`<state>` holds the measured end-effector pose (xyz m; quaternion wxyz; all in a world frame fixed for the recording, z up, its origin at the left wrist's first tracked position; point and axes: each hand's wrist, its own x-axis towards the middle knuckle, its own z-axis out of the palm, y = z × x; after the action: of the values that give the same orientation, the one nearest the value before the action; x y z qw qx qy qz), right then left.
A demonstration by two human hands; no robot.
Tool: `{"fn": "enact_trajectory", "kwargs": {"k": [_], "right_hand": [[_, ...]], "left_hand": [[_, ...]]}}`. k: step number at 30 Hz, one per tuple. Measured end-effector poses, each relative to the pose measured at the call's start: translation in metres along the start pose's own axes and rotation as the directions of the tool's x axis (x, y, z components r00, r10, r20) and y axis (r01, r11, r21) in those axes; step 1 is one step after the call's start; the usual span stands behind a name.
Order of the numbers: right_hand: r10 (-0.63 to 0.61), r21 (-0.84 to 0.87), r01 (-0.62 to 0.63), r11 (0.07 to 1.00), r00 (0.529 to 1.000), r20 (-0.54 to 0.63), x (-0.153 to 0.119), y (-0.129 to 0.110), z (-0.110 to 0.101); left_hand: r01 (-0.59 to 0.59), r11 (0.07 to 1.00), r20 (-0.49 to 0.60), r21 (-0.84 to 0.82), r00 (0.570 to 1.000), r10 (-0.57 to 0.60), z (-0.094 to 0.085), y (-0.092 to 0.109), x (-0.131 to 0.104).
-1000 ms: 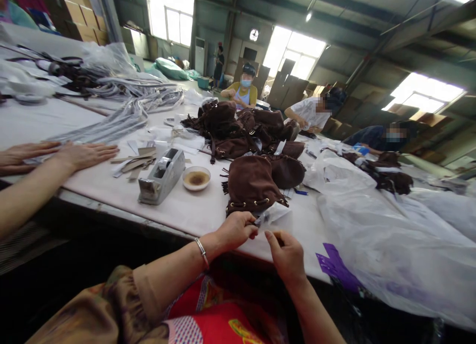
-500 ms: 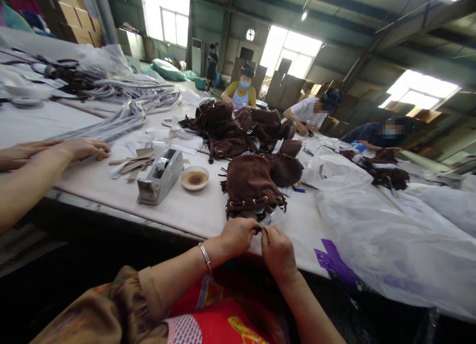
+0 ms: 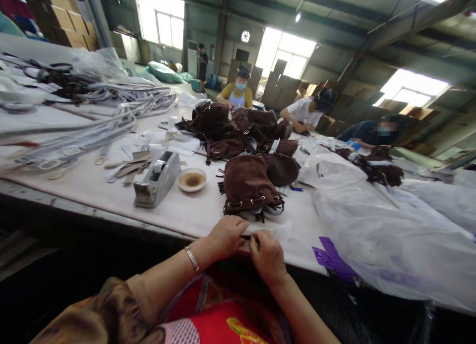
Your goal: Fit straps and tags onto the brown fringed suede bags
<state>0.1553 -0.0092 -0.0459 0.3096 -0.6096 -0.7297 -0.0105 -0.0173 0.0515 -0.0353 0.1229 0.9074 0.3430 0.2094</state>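
At the table's front edge my left hand (image 3: 227, 236), with a silver bangle on the wrist, is closed in a pinch. Close beside it my right hand (image 3: 268, 256) pinches too. A small dark strip (image 3: 246, 238) shows between the fingertips of both hands; whether it joins the bag cannot be made out. Just beyond them lies a brown suede drawstring bag (image 3: 248, 181) with metal eyelets and fringe, its gathered mouth toward me. More brown bags (image 3: 238, 123) are heaped behind it.
Left of the bag stand a tape dispenser (image 3: 158, 179) and a small dish (image 3: 192, 179) with brown residue. Cardboard strips (image 3: 130, 164) and plastic-wrapped straps (image 3: 100, 131) lie farther left. Clear plastic sheeting (image 3: 372, 225) with purple tape (image 3: 327, 255) covers the right. Several people work beyond.
Both my hands have shifted slightly left and toward me, drawing away from the bag's mouth with the dark strip between them. Another person's forearms at the left have left the view.
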Motion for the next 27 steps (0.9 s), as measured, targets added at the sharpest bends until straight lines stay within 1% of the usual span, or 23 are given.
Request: {"fn": "enact_trajectory", "kwargs": {"k": [2, 4, 7, 9, 13, 15, 16, 17, 18, 19, 20, 21, 22, 23, 24, 25, 27], "right_hand": [[0.032, 0.045, -0.031, 0.998, 0.999, -0.022, 0.001, 0.006, -0.001], [0.069, 0.08, -0.066, 0.995, 0.997, -0.036, 0.002, 0.01, -0.001], [0.104, 0.093, -0.099, 0.991, 0.993, -0.057, 0.006, 0.008, -0.001], [0.109, 0.092, -0.103, 0.99, 0.992, -0.066, 0.01, 0.001, 0.0], [0.119, 0.096, -0.116, 0.989, 0.993, -0.028, 0.018, -0.011, 0.0], [0.149, 0.101, -0.147, 0.984, 0.989, -0.014, 0.019, -0.01, 0.0], [0.169, 0.108, -0.168, 0.98, 0.986, -0.006, 0.018, -0.008, 0.0], [0.191, 0.115, -0.191, 0.975, 0.981, 0.005, 0.016, -0.005, 0.0], [0.214, 0.123, -0.214, 0.969, 0.977, 0.017, 0.014, -0.003, 0.001], [0.238, 0.133, -0.239, 0.962, 0.971, 0.029, 0.013, -0.002, 0.002], [0.262, 0.146, -0.265, 0.953, 0.964, 0.038, 0.012, -0.001, 0.004], [0.288, 0.162, -0.291, 0.943, 0.957, 0.042, 0.011, -0.003, 0.006], [0.311, 0.181, -0.314, 0.932, 0.949, 0.043, 0.011, -0.005, 0.009], [0.332, 0.203, -0.334, 0.92, 0.942, 0.045, 0.012, -0.009, 0.012], [0.352, 0.227, -0.354, 0.907, 0.935, 0.049, 0.013, -0.013, 0.015], [0.376, 0.255, -0.378, 0.89, 0.925, 0.058, 0.014, -0.019, 0.019], [0.439, 0.323, -0.448, 0.834, 0.892, 0.103, 0.017, -0.028, 0.024]], "left_hand": [[-0.031, 0.997, -0.028, 0.065, 0.999, 0.033, -0.01, -0.011, -0.01], [-0.014, 0.992, -0.043, 0.124, 0.999, 0.019, -0.016, -0.021, -0.015], [0.018, 0.985, -0.047, 0.17, 0.999, -0.01, -0.016, -0.029, -0.011], [0.016, 0.986, -0.052, 0.167, 0.999, -0.007, -0.012, -0.025, 0.001], [-0.084, 0.989, -0.015, 0.123, 0.996, 0.086, -0.002, -0.006, 0.025], [-0.118, 0.991, -0.02, 0.062, 0.993, 0.12, 0.0, -0.003, 0.027], [-0.116, 0.993, -0.047, 0.016, 0.992, 0.117, 0.0, -0.004, 0.024], [-0.097, 0.995, -0.091, -0.037, 0.992, 0.093, -0.001, -0.008, 0.02], [-0.058, 0.994, -0.141, -0.092, 0.989, 0.045, -0.002, -0.013, 0.014], [0.005, 0.989, -0.192, -0.145, 0.981, -0.033, -0.003, -0.02, 0.009], [0.092, 0.975, -0.235, -0.201, 0.962, -0.139, -0.004, -0.027, 0.005], [0.189, 0.945, -0.254, -0.267, 0.932, -0.258, -0.004, -0.035, 0.002], [0.277, 0.896, -0.243, -0.347, 0.896, -0.371, -0.004, -0.041, 0.001], [0.345, 0.831, -0.199, -0.436, 0.864, -0.462, -0.002, -0.047, 0.002], [0.39, 0.757, -0.131, -0.525, 0.841, -0.525, 0.0, -0.051, 0.005], [0.417, 0.679, -0.053, -0.604, 0.83, -0.556, 0.003, -0.054, 0.009], [0.448, 0.544, 0.095, -0.71, 0.826, -0.556, 0.008, -0.056, 0.019]]}}
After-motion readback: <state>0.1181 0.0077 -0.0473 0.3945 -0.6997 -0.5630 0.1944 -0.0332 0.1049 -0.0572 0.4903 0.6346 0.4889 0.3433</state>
